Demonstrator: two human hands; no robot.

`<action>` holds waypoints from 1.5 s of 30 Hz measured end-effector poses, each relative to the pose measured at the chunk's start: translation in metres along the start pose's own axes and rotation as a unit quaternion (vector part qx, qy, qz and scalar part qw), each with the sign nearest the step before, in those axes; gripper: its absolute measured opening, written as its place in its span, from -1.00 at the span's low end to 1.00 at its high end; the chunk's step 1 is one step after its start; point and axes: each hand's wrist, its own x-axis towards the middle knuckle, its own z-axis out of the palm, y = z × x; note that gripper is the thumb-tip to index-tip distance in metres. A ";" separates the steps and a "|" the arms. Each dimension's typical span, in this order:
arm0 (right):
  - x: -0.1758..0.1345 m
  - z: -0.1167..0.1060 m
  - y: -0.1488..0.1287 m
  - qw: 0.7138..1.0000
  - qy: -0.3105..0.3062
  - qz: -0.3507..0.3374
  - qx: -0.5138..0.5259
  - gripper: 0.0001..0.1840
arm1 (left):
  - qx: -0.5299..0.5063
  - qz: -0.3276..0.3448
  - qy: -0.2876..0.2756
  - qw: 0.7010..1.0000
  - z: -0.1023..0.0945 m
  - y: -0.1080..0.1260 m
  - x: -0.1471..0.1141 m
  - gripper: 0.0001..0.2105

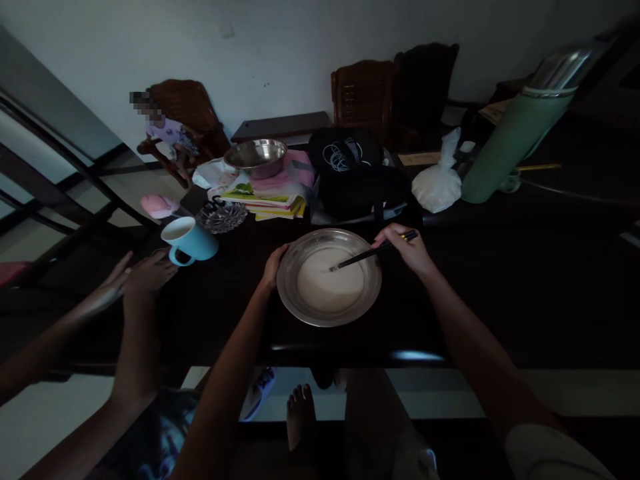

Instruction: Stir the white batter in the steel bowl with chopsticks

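Note:
A shallow metal bowl (327, 320) stands on the dark table in front of me, with a whitish, batter-like liquid (327, 290) inside. My left hand (275, 265) grips the bowl's left side, its thumb by the rim and the other fingers partly hidden. Dark chopsticks (361, 257) with a gold-coloured band are held in my right hand (404, 245), closed above the bowl's right rim. They slant down to the left, and their tips touch the liquid near the middle of the bowl.
Another person's hands (137, 275) rest at the left, near a light-blue mug (200, 241). Behind my bowl lie a glass dish (223, 217), books (273, 205), a second metal bowl (256, 160), a black bag (357, 173), a tied bag of white powder (437, 187) and a green thermos (515, 147).

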 end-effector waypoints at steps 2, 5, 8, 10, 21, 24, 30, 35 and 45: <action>0.000 -0.002 0.002 0.999 0.028 0.011 0.022 -0.49 | 0.000 0.015 0.005 1.000 0.000 -0.001 0.000 -0.53; 0.000 0.000 0.002 0.999 -0.017 0.024 0.033 -0.48 | 0.012 0.025 0.008 1.000 0.000 -0.002 -0.003 -0.53; -0.001 0.002 0.001 0.998 -0.063 0.015 0.008 -0.50 | 0.020 0.024 0.003 1.000 0.000 -0.001 -0.006 -0.50; -0.001 0.000 0.001 0.999 -0.035 0.008 -0.009 -0.51 | 0.009 0.017 0.003 1.000 0.000 -0.002 -0.008 -0.49; -0.001 0.000 -0.001 0.999 -0.035 0.003 -0.013 -0.51 | 0.067 0.065 0.019 0.995 -0.005 -0.006 -0.030 -0.45; -0.001 -0.004 -0.001 1.000 0.014 0.015 0.003 -0.50 | 0.081 0.067 0.024 0.994 -0.004 -0.004 -0.030 -0.44; -0.002 0.001 -0.003 0.998 -0.054 0.002 -0.017 -0.50 | 0.077 0.068 0.022 0.994 -0.003 -0.003 -0.030 -0.41; -0.001 -0.003 0.000 1.000 0.019 0.012 0.018 -0.47 | 0.087 0.081 -0.001 0.993 -0.004 -0.001 -0.033 -0.40; 0.001 -0.003 0.004 1.000 0.021 0.009 0.015 -0.50 | 0.090 0.081 0.001 0.993 -0.004 0.001 -0.033 -0.38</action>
